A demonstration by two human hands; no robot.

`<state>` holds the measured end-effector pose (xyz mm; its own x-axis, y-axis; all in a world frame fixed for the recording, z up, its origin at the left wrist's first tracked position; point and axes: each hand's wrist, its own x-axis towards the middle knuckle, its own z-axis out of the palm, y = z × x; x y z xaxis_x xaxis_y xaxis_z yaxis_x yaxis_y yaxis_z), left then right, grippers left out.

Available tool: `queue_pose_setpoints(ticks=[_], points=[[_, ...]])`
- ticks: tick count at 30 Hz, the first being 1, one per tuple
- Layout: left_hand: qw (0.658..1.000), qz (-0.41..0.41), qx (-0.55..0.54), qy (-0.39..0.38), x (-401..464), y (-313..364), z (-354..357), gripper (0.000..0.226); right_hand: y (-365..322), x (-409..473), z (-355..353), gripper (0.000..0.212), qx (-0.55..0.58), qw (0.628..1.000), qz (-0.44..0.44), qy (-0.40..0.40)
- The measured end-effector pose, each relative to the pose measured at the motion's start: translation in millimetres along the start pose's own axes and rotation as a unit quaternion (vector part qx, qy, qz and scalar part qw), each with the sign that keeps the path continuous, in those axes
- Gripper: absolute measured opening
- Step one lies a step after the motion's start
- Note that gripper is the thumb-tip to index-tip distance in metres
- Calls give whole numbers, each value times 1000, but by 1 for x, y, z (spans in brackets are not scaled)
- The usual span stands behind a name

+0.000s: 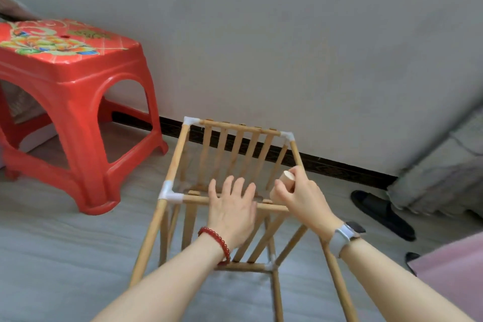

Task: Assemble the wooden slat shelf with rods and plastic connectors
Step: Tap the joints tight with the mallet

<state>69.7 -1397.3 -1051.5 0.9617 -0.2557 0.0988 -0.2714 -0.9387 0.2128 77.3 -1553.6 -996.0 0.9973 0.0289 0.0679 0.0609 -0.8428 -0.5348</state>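
At lower centre, the left hand (231,210) lies flat and open on the shelf frame's near top rod (198,199), its grip holding nothing. Just right, the right hand (298,195) pinches a short wooden peg (287,179) at the near-right corner. It should go in straight while the frame is steadied. Beyond stand the slats (236,154); no readable writing on the red stool (68,86) at upper left.

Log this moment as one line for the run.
left hand: flat on shelf rail | right hand: gripping rod end | red stool: beside shelf
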Motion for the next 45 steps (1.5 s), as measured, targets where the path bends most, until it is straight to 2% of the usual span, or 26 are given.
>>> queue_pose_setpoints(ticks=[2, 4, 5, 7, 8, 9, 11, 12, 13, 14, 16, 17, 18, 20, 21, 22, 24, 25, 26, 28, 31, 35, 40, 45], points=[[998, 32, -12, -46, 18, 30, 11, 47, 27, 1, -28, 18, -45, 999, 27, 4], [996, 43, 6, -71, 27, 43, 22, 42, 42, 9, -60, 19, -80, 994, 52, 57], [997, 39, 21, -59, 29, 47, 28, 40, 47, 13, -74, 19, -65, 989, 64, 120], [999, 25, 37, -2, 29, 49, 35, 42, 53, 17, -87, 19, 43, 960, 52, 271], [999, 23, 33, 18, 30, 52, 39, 44, 60, 13, -81, 19, 64, 948, 49, 308], [999, 22, 30, 27, 31, 54, 40, 45, 70, 6, -64, 18, 58, 952, 48, 295], [999, 23, 25, 3, 31, 56, 38, 42, 85, -14, -24, 15, -51, 988, 49, 136], [999, 23, 24, -10, 31, 57, 38, 41, 88, -18, -20, 15, -113, 990, 34, 76], [999, 24, 27, -16, 33, 57, 37, 40, 90, -12, -26, 15, -142, 987, 15, 73], [999, 23, 26, -20, 34, 58, 36, 40, 92, 0, -39, 15, -127, 985, -8, 119], [999, 20, 23, -26, 34, 58, 36, 40, 87, 9, -56, 18, -27, 970, -38, 239], [999, 20, 27, -30, 33, 58, 37, 40, 87, 8, -54, 22, 1, 969, -21, 245], [999, 21, 30, -36, 33, 59, 37, 40, 88, 2, -41, 26, -7, 978, -24, 206], [998, 22, 35, -50, 32, 59, 37, 40, 90, -15, -13, 22, -119, 991, -26, 52], [998, 28, 40, -50, 33, 59, 35, 40, 89, -15, -12, 20, -138, 989, -36, 47], [997, 33, 40, -49, 35, 59, 33, 39, 93, -3, -19, 20, -134, 986, -42, 87], [997, 43, 35, -62, 38, 57, 32, 37, 91, 11, -40, 17, -65, 982, -25, 173], [996, 53, 30, -72, 40, 55, 32, 36, 91, 13, -44, 15, -44, 984, 0, 173], [994, 63, 18, -90, 41, 52, 32, 38, 88, 11, -42, 14, -38, 990, 16, 133], [985, 93, -7, -142, 44, 41, 25, 45, 90, -5, -21, 16, -118, 992, 35, 41], [975, 137, 23, -176, 51, 4, 10, 44, 83, -12, -7, 18, -125, 990, 39, 47], [964, 129, 73, -220, 48, -38, -5, 39, 60, -10, 6, 19, -118, 993, 17, 24], [973, 135, 135, -125, 30, -39, -1, 30, 36, -14, 22, 21, -122, 992, -7, -8], [979, 102, 147, -97, 12, -27, -1, 32, 21, -23, 14, 20, -134, 991, -14, -6]])
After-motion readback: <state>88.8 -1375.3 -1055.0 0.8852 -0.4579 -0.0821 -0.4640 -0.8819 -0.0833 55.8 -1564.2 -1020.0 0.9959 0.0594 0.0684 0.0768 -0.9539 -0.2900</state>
